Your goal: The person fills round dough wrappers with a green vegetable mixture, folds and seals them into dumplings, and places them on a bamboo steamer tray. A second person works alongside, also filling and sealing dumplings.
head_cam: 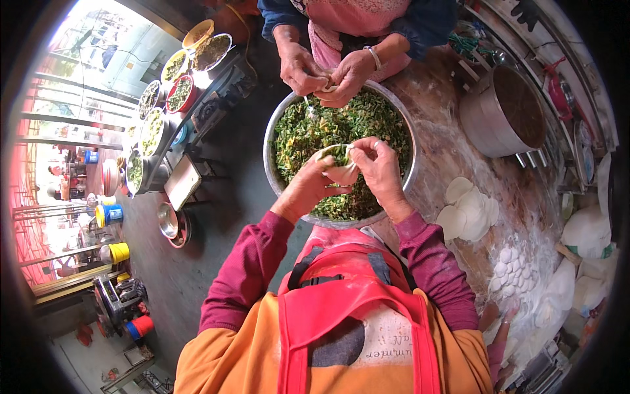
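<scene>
My left hand (315, 184) cups a round dough wrapper (343, 175) from below and the side. Chopped green filling (339, 154) shows in the wrapper's opening. My right hand (378, 165) pinches the wrapper's edge between thumb and fingers, and the rim there looks gathered. Both hands are over a large metal basin (269, 147) full of chopped green and yellow filling (300, 133). Across the basin, a co-worker's hands (327, 79) hold another piece of dough (329, 87). A spoon (310, 108) stands in the filling below those hands.
Flat dough wrappers (467, 209) lie stacked on the floury table (428, 143) at right, beyond them small dough pieces (512, 271) and another person's arm (499, 330). A big metal pot (502, 111) stands at upper right. Bowls of fillings (180, 93) line a stand at left.
</scene>
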`<state>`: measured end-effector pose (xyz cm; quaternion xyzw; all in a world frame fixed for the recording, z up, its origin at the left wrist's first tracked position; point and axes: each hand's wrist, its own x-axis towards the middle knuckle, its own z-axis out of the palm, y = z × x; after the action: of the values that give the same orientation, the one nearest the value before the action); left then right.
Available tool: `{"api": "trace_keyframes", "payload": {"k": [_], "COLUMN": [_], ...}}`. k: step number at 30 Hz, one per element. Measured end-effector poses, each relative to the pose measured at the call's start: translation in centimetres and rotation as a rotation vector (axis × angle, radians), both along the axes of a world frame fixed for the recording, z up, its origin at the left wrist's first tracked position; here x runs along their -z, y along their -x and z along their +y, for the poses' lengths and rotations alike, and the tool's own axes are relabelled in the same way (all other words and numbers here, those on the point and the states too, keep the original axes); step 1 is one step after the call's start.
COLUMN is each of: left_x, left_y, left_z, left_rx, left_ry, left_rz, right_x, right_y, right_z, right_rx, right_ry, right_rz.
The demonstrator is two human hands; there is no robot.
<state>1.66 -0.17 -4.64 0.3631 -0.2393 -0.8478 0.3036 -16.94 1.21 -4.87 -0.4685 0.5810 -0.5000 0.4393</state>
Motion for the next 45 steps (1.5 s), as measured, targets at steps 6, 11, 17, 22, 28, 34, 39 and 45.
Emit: {"api": "trace_keyframes", "payload": {"k": [6,11,17,22,28,34,39,45], "left_x": [-1.3,-1.1,-1.7,-2.4,-3.4,-3.3,1.1,0.3], "left_y": [1.2,0.5,0.4,-0.1,-0.8,-1.4,1.1,1.8], "left_z": [1.2,0.9,-1.4,-2.3,-2.7,-3.3,-1.2,-0.4], "left_rx": [-0.054,0.029,0.245,0.355,0.315,0.232,-0.058,-0.005], "left_ry": [0.148,0.275,0.331,0.358,0.408,0.247,-0.136,-0.037], "left_rz": [-0.129,-0.186,-0.297,-0.357,-0.380,-0.393,0.178,0.020], "right_x": [-1.4,-1.5,-1.1,-1.2,-0.6,-0.2,-1.0,-2.1], "right_y": [-0.5,-0.5,-1.4,-1.7,-1.8,-1.3,-0.8,0.6], "right_z": [1.4,0.4,0.2,0.7,0.7,0.2,0.9,1.3], "right_rx": [-0.056,-0.138,-0.098,-0.070,-0.025,0.007,-0.028,-0.083], "right_ry": [0.437,0.224,0.216,0.575,0.336,-0.018,0.366,0.372], "right_rz": [0.429,0.253,0.202,0.412,0.320,-0.122,0.283,0.454]}}
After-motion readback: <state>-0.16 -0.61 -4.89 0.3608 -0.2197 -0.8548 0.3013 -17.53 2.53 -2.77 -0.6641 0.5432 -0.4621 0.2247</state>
